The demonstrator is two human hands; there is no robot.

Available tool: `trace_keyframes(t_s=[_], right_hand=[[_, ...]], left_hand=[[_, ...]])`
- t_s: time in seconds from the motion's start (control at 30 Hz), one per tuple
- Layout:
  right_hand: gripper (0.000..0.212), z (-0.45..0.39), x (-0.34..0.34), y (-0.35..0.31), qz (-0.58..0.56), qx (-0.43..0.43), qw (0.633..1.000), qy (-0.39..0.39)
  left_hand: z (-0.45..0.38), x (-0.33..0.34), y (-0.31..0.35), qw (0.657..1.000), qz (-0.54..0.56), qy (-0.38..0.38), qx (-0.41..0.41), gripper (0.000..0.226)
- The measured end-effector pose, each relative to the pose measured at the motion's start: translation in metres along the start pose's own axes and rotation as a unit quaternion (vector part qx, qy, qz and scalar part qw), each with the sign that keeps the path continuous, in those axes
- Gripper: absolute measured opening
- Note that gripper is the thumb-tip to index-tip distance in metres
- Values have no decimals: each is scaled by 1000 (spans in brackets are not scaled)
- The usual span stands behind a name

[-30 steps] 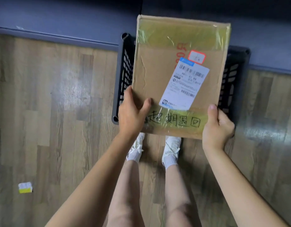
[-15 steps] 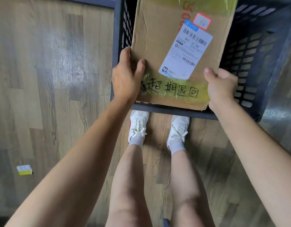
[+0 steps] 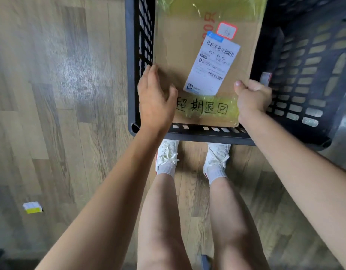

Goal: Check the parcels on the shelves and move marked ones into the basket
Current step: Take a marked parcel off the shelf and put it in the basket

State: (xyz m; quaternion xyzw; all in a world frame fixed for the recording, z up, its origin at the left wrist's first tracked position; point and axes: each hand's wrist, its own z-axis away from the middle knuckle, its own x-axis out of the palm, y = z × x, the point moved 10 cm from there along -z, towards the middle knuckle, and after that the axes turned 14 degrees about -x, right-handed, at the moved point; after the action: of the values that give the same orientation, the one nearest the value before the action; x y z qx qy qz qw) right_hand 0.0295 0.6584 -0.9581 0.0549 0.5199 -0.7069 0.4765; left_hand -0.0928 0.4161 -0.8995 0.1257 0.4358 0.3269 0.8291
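Observation:
A flat cardboard parcel [image 3: 178, 45] with a white shipping label, a red-edged sticker and black handwriting on yellow tape sits low inside the dark slotted plastic basket [image 3: 207, 137]. My left hand [image 3: 155, 100] holds its near left edge, thumb on top and fingers along the side by the basket wall. My right hand [image 3: 252, 98] grips the near right corner with curled fingers and the thumb on top. The parcel's far end runs out of the top of the frame.
The basket stands on a wood-pattern floor just beyond my white shoes [image 3: 168, 156]. A small pale item [image 3: 265, 77] lies inside the basket by my right hand. A small yellow-and-white object [image 3: 32, 207] lies on the floor at the left.
Both hands have carried the parcel from above the basket down inside it. The view has dropped closer to the basket.

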Motion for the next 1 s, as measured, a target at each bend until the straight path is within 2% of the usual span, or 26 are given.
trace_keyframes(t_s=[0.17,0.33,0.43,0.53,0.63,0.7,0.77,0.9,1.0], right_hand=[[31,-10,24,9,46,-25,999,-6],[16,-14,39,19,92,-12,994,-53],[25,-18,55,30,111,9,985,-136],[31,-16,67,36,56,60,971,-224],[56,-3,77,35,91,78,932,-343],[79,-2,76,26,199,20,904,-377],[87,-2,75,0,255,-64,891,-370],[72,12,63,-67,293,-221,861,-353],[68,33,46,-104,297,-294,831,-367]], left_hand=[[-1,1,-9,1000,-6,-15,-7,49],[-8,7,-14,999,-30,-32,-13,47],[-11,7,-13,999,-32,-37,-15,47],[-11,9,-11,998,-32,-44,-19,48],[-11,11,-8,999,-23,-46,-18,50],[-10,12,-9,998,-4,-48,-29,52],[-7,12,-6,998,4,-51,-34,54],[4,6,11,997,-9,-73,-21,63],[15,-4,33,995,-49,-88,24,73]])
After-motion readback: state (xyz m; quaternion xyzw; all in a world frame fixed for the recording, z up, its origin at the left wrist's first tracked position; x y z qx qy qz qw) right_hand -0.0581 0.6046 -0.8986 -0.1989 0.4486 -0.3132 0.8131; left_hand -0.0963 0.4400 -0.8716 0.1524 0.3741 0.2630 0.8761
